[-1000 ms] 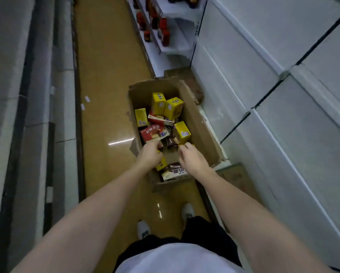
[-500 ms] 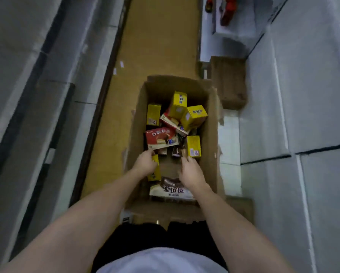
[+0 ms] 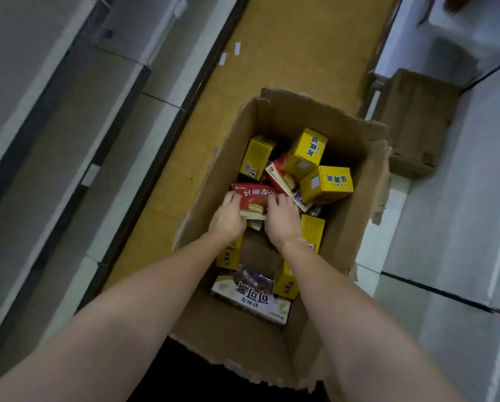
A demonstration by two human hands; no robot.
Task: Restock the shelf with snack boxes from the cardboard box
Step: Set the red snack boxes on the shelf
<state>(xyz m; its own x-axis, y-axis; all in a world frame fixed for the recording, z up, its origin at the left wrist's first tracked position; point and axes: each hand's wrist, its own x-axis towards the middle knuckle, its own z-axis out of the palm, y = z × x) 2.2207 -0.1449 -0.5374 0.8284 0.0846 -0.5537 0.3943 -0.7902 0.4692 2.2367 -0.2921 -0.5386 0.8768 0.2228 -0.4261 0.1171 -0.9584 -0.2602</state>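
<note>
An open cardboard box [image 3: 275,338] stands on the tan aisle floor [image 3: 286,53] between white shelving units [image 3: 446,227], its flaps torn and ragged along the rim. Both of the person's hands are inside it. The left hand [image 3: 228,216] and the right hand [image 3: 282,220] sit at either end of a red snack box [image 3: 253,198] printed with white characters and a picture of a round pie; the fingers of each hand curl over the box's ends, gripping it between them. Whether the box is lifted clear of the pile beneath cannot be told from this angle.

Around it lie loose snack boxes: three yellow boxes [image 3: 306,152] tumbled at the far end, one upright against the left wall, another red-and-white box [image 3: 277,177] wedged among them, and further yellow ones partly hidden under the forearms. Nearest the person lies a flat white box with a brown pie picture [image 3: 251,297]. A second, smaller cardboard carton [image 3: 414,120] sits on the lower shelf at the right.
</note>
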